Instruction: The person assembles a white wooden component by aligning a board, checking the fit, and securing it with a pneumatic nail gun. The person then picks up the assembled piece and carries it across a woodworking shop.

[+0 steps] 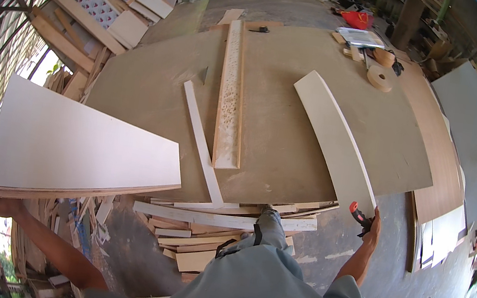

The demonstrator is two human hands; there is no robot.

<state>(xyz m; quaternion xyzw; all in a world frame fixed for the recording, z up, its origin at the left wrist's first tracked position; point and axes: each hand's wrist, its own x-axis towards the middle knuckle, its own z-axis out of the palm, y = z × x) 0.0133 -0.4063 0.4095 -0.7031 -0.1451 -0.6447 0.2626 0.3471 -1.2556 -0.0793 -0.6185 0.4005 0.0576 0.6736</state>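
Note:
At the far left my left hand [1, 200] is closed on the lower corner of a wide white panel [88, 144], which is tilted up with its brown lower edge showing. To the right, my right hand [370, 234] is closed round a small black hand tool with a red end [357, 211]; its exact kind is hard to make out. The fingers of that hand also reach the near end of a long white board [337, 135], which lies over the right part of the worktable [273, 111]. Most of the right fingers are hidden.
On the table lie a shallow, speckled wooden trough [232, 97] and a narrow white strip [203, 144]. A tape roll [379, 79] sits at the far right. Wood offcuts [202, 244] are stacked below the near edge. Sheets [441, 145] lean at the right, panels [97, 10] at far left.

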